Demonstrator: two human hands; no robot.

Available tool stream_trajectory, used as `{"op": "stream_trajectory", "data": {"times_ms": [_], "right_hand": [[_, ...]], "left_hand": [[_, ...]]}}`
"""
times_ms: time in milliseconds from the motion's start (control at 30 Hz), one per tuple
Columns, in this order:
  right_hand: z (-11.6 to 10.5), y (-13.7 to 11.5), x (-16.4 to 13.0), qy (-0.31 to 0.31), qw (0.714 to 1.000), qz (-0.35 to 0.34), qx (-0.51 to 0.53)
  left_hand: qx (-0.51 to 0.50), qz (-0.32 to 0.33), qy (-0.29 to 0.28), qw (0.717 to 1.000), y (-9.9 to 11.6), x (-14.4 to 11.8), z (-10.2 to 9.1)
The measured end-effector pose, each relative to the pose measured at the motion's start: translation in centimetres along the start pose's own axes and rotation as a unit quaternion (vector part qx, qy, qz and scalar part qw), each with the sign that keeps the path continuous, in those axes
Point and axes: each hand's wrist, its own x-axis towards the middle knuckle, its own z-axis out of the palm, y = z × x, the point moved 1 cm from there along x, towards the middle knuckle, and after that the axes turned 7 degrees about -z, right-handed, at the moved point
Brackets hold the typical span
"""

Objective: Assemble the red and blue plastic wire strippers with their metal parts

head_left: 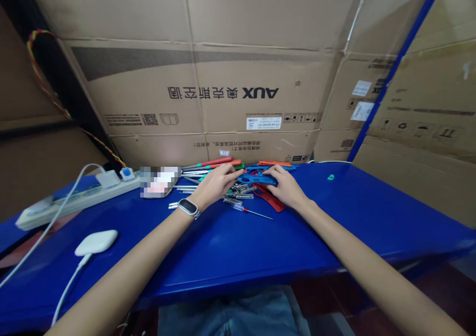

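Observation:
Both my hands rest on a pile of tools at the far edge of the blue table (260,246). My left hand (215,184), with a smart band on the wrist, and my right hand (284,187) both grip a blue plastic tool holder (256,178) between them. Under and around it lie several screwdrivers with red and green handles (219,163), loose metal shafts (238,197), a small red-handled screwdriver (253,212) and a red plastic holder (273,200). More blue and orange pieces (275,165) lie behind.
A white power strip (74,199) with plugs lies at the left. A white charger with cable (95,241) sits near the front left. A small green bit (330,177) lies to the right. Large cardboard boxes (223,93) form a wall behind the table.

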Motion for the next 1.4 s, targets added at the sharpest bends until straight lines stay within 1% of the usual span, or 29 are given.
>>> {"op": "stream_trajectory", "data": {"times_ms": [133, 233, 300, 367, 433, 500, 533, 567, 600, 700, 733, 767, 800, 900, 933, 1067, 1133, 1200, 1300, 1400], "right_hand": [[-0.4, -1.7, -0.1, 0.033, 0.998, -0.035, 0.027], [0.1, -3.9, -0.2, 0.058, 0.995, -0.038, 0.076], [0.9, -5.9, -0.3, 0.034, 0.992, -0.037, 0.111], [2.2, -8.1, -0.5, -0.029, 0.988, -0.064, 0.135], [3.5, -9.8, -0.7, -0.089, 0.983, -0.105, 0.119], [4.4, -10.9, -0.8, -0.127, 0.976, -0.144, 0.103], [4.6, -11.1, -0.8, -0.132, 0.974, -0.157, 0.1], [4.7, -11.1, -0.7, -0.124, 0.974, -0.162, 0.102], [4.5, -11.0, -0.5, -0.1, 0.977, -0.158, 0.104], [3.5, -10.3, 1.0, 0.023, 0.988, -0.11, 0.102], [3.1, -10.0, 1.8, 0.054, 0.989, -0.096, 0.095], [2.9, -9.7, 2.7, 0.055, 0.99, -0.09, 0.09], [2.8, -9.4, 3.7, 0.031, 0.992, -0.085, 0.085], [3.4, -8.5, 6.5, -0.086, 0.988, -0.076, 0.103], [3.7, -8.2, 7.3, -0.103, 0.985, -0.077, 0.114], [4.7, -7.3, 9.0, -0.1, 0.984, -0.069, 0.129], [5.1, -7.3, 9.0, -0.096, 0.982, -0.057, 0.153], [5.5, -7.4, 8.4, -0.09, 0.981, -0.048, 0.167], [6.2, -7.9, 6.7, -0.086, 0.981, -0.05, 0.164], [6.9, -8.4, 5.1, -0.101, 0.985, -0.054, 0.13]], "left_hand": [[0.024, 0.023, 0.03, 0.999, -0.5, -2.6, -2.5], [0.038, 0.02, 0.077, 0.996, -1.5, -4.8, -4.3], [0.038, -0.005, 0.121, 0.992, -2.5, -6.3, -5.5], [0.033, -0.045, 0.153, 0.987, -3.5, -7.7, -6.4], [0.027, -0.069, 0.16, 0.984, -4.1, -8.7, -6.8], [0.023, -0.07, 0.141, 0.987, -4.5, -9.2, -6.8], [0.022, -0.067, 0.126, 0.99, -4.5, -9.3, -6.7], [0.023, -0.065, 0.111, 0.991, -4.6, -9.3, -6.5], [0.024, -0.066, 0.1, 0.993, -4.6, -9.3, -6.2], [0.019, -0.076, 0.084, 0.993, -4.7, -9.0, -5.4], [0.015, -0.081, 0.083, 0.993, -4.8, -8.9, -5.2], [0.012, -0.086, 0.082, 0.993, -4.8, -8.7, -5.0], [0.01, -0.093, 0.082, 0.992, -4.9, -8.5, -4.8], [0.013, -0.115, 0.071, 0.991, -5.2, -7.7, -4.5], [0.012, -0.119, 0.067, 0.991, -5.3, -7.3, -4.4], [-0.015, -0.143, 0.069, 0.987, -6.0, -6.3, -3.9], [-0.036, -0.166, 0.074, 0.983, -6.2, -6.3, -3.6], [-0.059, -0.176, 0.063, 0.981, -6.0, -6.8, -3.6], [-0.088, -0.158, 0.001, 0.984, -5.2, -7.9, -4.0], [-0.098, -0.142, -0.063, 0.983, -3.9, -8.6, -4.6]]}}
